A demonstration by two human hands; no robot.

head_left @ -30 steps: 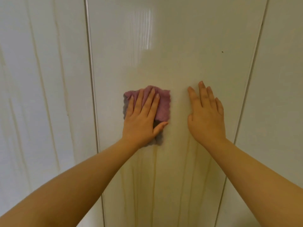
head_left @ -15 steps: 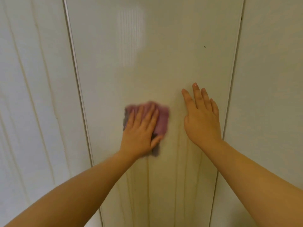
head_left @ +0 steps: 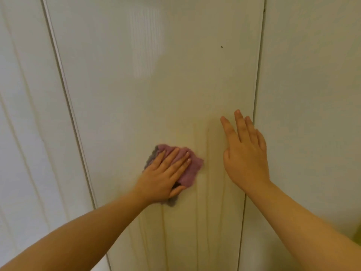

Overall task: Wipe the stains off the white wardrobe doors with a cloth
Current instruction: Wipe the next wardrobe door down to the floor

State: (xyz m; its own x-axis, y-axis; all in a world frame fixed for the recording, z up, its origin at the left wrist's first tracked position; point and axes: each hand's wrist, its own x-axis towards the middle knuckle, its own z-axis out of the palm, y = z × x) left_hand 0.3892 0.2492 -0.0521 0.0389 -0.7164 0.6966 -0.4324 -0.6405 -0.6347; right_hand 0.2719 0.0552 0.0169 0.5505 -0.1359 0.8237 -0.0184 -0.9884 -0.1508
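Left hand (head_left: 163, 179) flat on cloth (head_left: 190, 170), right hand (head_left: 246, 159) flat beside door edge (head_left: 256, 85), stains (head_left: 208, 145) between.

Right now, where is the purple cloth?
In the head view, the purple cloth is pressed on the middle door under the left hand, beside the right hand.

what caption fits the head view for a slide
Left hand presses a purple cloth flat on the streaked white wardrobe door; right hand rests flat beside it.
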